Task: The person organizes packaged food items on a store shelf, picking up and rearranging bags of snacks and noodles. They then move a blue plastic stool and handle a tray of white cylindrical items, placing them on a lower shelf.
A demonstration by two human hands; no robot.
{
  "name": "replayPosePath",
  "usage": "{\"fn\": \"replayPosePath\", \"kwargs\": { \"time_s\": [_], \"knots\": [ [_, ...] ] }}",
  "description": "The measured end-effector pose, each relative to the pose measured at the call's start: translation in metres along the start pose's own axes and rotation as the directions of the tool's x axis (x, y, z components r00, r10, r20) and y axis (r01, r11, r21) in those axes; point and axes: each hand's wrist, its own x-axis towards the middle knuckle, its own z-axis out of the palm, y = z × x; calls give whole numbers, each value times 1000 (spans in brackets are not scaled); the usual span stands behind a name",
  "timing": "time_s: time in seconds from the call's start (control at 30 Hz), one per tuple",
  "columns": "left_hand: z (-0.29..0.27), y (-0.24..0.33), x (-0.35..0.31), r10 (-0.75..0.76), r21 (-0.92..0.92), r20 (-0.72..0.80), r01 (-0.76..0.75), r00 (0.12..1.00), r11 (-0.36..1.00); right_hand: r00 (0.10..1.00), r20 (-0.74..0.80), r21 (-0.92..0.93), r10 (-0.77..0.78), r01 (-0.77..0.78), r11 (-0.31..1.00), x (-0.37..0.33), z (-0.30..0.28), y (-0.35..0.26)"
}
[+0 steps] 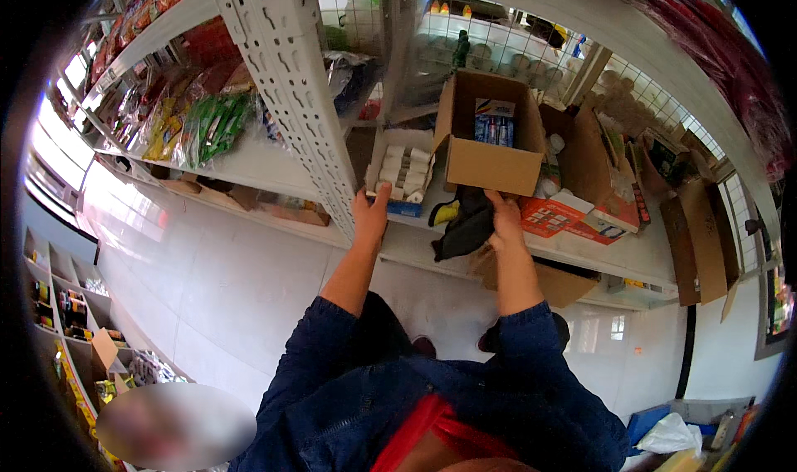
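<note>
My left hand [371, 218] is at the front left corner of a shallow white box [404, 208]. Its thumb lies over the edge and the fingers are on the outer side. Short white rolls [406, 173] stand in rows inside that box. My right hand [505, 220] grips a dark cloth item [466, 227], which hangs over the shelf's front edge; part of it is hidden under the hand. A yellow and black piece [445, 213] lies against the cloth's left side. Just behind my right hand stands an open cardboard box [495, 170] with blue and white packs [495, 123] in it.
A perforated white post [290, 82] rises left of my left hand. Bagged goods [217, 122] fill the shelf beyond it. Right of my right hand are an orange and white box [564, 215] and more open cartons [701, 231]. Wire mesh backs the shelf.
</note>
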Motion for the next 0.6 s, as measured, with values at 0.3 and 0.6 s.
{"fn": "replayPosePath", "kwargs": {
  "time_s": [0.3,0.6],
  "knots": [
    [-18,-18,2,-136,-223,320,214,938,951,977,201,18,70,-75,997,-19,-7,15],
    [-17,-7,-9,-279,-338,419,434,864,835,929,335,67,160,-193,979,-55,-42,22]
  ]
}}
